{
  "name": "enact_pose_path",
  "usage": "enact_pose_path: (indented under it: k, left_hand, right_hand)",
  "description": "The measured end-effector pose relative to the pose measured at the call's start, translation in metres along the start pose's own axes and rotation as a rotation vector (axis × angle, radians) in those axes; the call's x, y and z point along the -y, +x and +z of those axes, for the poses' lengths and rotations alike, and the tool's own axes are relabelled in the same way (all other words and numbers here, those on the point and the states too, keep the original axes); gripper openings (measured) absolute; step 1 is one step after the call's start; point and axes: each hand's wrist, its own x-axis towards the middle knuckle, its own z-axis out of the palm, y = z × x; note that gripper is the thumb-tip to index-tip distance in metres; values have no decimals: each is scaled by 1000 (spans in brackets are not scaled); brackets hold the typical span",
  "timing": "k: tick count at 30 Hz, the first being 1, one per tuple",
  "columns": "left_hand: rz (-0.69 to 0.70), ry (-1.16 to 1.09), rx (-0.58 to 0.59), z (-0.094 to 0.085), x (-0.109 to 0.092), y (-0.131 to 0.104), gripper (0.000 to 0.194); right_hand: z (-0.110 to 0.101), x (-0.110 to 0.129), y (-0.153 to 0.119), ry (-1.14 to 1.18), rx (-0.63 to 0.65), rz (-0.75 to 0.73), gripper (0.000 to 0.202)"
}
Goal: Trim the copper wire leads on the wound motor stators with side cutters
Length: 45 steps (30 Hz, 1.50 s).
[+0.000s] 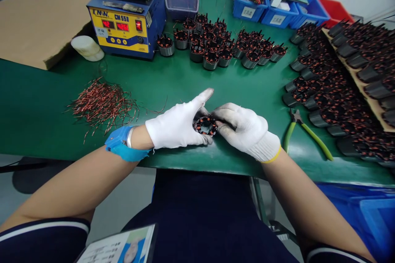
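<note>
My left hand [180, 125], in a white glove with darkened fingertips, curls around a motor stator [206, 126] with copper windings, held just above the green table near its front edge. The stator's open ring faces up towards me. From the right, my right hand [242, 125], also gloved, has thumb and forefinger pinched together at the stator's rim. Any wire end between those fingertips is too small to make out. Green-handled cutters [296, 116] lie with jaws open to the right of my right hand.
A pile of copper wire offcuts [103, 104] lies left. Behind stand a blue-and-yellow CM558 unit [123, 28], a white cylinder [88, 48] and several stators [211, 59]. Blue bins [248, 10] line the back. Many stators [321, 119] fill the right, some on a board [361, 80].
</note>
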Motion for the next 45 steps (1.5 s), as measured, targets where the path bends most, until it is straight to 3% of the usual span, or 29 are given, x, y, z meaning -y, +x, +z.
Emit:
enact_pose_path:
  k: [3,5,11,14,16,19,20,22,24,26,30,35,41,45]
  left_hand:
    - [6,-6,2,0,0,0,108]
    - [11,-8,12,-1,-1,0,107]
    - [51,24,24,-1,-3,-1,98]
    - [42,42,3,0,-2,-1,96]
    - [34,60,-17,1,-1,-1,98]
    - [35,86,-35,1,0,-1,99]
    - [35,90,-33,1,0,-1,99]
    - [31,114,-29,1,0,-1,99]
    - [26,161,-17,1,0,-1,97]
    - [28,201,2,1,1,-1,95]
    - [43,200,33,0,2,2,94]
    - [41,176,10,-2,-1,-1,88]
    - [161,209,-184,-1,-6,-6,19]
    - [124,296,-167,2,-14,-4,9]
  right_hand:
    - [-1,3,2,-84,27,12,30]
    - [-1,7,4,-94,21,120,28]
    - [2,1,-6,162,45,456,19]
    - [-7,-9,-24,52,101,583,17]
    - [-19,-8,-37,-73,-5,622,19]
    - [-34,13,-50,-102,-300,403,36]
    - [-36,22,-51,-58,-313,274,51]
    - [-30,39,-46,9,-164,82,78]
    - [-17,44,-36,-50,-6,90,87]
    - [-4,36,-26,-101,84,186,77]
    - [1,13,-17,-55,247,272,34]
    - [-11,9,-16,21,361,257,26]
    - [-9,9,-16,38,341,188,27]
    - [-7,9,-17,49,324,172,25]
